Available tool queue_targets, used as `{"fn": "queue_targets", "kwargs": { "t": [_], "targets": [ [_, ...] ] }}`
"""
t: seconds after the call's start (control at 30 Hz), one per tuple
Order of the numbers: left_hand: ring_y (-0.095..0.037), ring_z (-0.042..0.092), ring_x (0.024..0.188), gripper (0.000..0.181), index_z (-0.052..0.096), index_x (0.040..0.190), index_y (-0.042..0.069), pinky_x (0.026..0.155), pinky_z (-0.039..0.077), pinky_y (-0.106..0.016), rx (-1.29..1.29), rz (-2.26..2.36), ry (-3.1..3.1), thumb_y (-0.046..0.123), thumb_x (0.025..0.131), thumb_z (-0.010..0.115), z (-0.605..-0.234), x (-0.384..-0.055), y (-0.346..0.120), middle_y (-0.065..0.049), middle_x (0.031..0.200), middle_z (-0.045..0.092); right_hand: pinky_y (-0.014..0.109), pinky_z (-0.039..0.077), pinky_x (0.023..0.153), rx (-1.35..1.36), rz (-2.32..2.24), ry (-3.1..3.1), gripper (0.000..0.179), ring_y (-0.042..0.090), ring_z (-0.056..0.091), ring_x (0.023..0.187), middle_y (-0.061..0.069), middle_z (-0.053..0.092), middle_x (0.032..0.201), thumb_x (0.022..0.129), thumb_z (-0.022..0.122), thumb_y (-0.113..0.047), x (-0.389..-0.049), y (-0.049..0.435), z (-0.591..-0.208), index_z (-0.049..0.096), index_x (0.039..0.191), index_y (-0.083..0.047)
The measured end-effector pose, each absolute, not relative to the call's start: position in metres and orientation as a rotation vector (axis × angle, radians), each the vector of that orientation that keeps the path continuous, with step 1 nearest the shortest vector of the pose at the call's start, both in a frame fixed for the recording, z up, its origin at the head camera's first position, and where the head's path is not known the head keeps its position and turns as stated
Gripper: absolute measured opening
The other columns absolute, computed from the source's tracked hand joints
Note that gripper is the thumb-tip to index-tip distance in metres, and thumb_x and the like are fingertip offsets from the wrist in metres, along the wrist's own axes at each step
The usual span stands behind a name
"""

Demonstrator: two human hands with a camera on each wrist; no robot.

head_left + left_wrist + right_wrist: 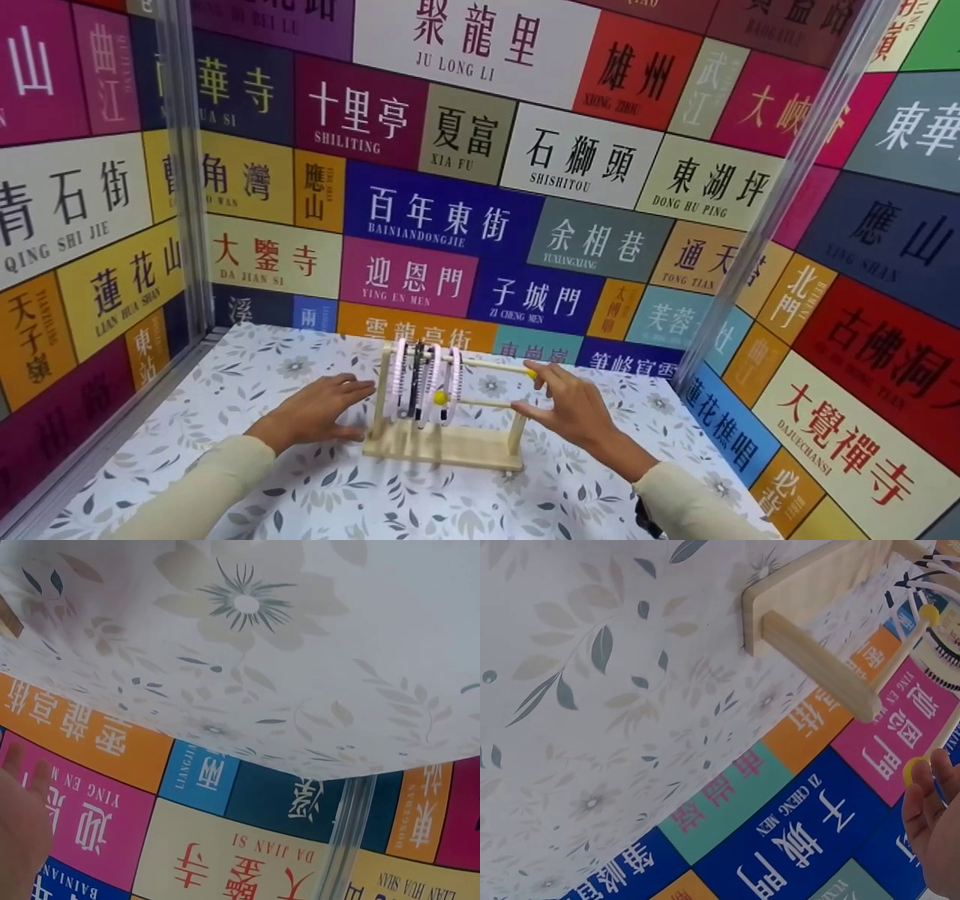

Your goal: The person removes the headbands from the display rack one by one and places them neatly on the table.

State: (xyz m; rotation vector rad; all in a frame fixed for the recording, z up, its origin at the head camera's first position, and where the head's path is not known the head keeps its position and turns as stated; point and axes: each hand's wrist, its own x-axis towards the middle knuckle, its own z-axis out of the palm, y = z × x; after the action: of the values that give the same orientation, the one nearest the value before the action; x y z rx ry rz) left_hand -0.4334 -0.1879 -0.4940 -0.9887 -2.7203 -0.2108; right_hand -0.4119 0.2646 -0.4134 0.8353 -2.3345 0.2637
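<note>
A small wooden stand (450,447) carries two rods between its end posts. Several pale pink and black toothed hoops, which look like headbands (454,379), hang at its left end. My right hand (577,409) has its fingertips curled at the yellow knob (913,769) on the upper rod's right end. Its thumb lies near the top of the right post (517,427). Another yellow knob (440,397) sits on the lower rod, near the hoops. Beside the left post (379,397), my left hand (319,409) is spread with nothing in its grasp.
A cloth with a leaf and flower print (300,487) covers the table. Behind it stands a wall of coloured name panels (435,210). Metal corner posts rise at the left (187,187) and right (780,172).
</note>
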Motion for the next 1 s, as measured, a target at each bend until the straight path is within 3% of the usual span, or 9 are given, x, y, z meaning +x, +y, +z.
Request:
{"fn": "queue_targets", "kwargs": {
  "t": [0.2,0.5,0.7,1.0],
  "targets": [
    [-0.038,0.047,0.14,0.081,0.051,0.154,0.015,0.114,0.04,-0.062,-0.979,-0.25,-2.731,0.055,0.089,0.077,-0.504,-0.433,-0.188,-0.006,0.154,0.053,0.016,0.042,0.049,0.874,0.306,-2.328,0.068,0.003,0.058,0.069,-0.007,0.067,0.091,0.086,0.078,-0.06,-0.409,0.243,-0.415,0.066,0.138,-0.017],
    [-0.039,0.046,0.141,0.08,0.054,0.151,0.014,0.114,0.04,-0.062,-0.967,-0.301,-2.752,0.054,0.086,0.079,-0.514,-0.436,-0.185,-0.008,0.151,0.056,0.018,0.047,0.052,0.938,0.348,-2.342,0.058,0.012,0.066,0.07,-0.004,0.07,0.091,0.087,0.077,-0.06,-0.404,0.212,-0.421,0.069,0.129,-0.02],
    [-0.037,0.047,0.141,0.076,0.055,0.151,0.019,0.114,0.041,-0.061,-0.912,-0.372,-2.849,0.053,0.087,0.079,-0.516,-0.442,-0.18,-0.005,0.152,0.056,0.018,0.049,0.056,0.947,0.363,-2.395,0.056,0.004,0.063,0.073,-0.009,0.07,0.093,0.088,0.075,-0.062,-0.402,0.201,-0.427,0.07,0.127,-0.023],
    [-0.038,0.056,0.128,0.067,0.063,0.144,0.016,0.109,0.046,-0.06,-0.932,-0.517,-2.862,0.05,0.088,0.078,-0.523,-0.443,-0.179,-0.015,0.145,0.057,0.017,0.049,0.057,0.936,0.408,-2.465,0.053,0.011,0.068,0.074,-0.007,0.072,0.093,0.087,0.077,-0.06,-0.404,0.191,-0.439,0.072,0.125,-0.023]
  ]
}}
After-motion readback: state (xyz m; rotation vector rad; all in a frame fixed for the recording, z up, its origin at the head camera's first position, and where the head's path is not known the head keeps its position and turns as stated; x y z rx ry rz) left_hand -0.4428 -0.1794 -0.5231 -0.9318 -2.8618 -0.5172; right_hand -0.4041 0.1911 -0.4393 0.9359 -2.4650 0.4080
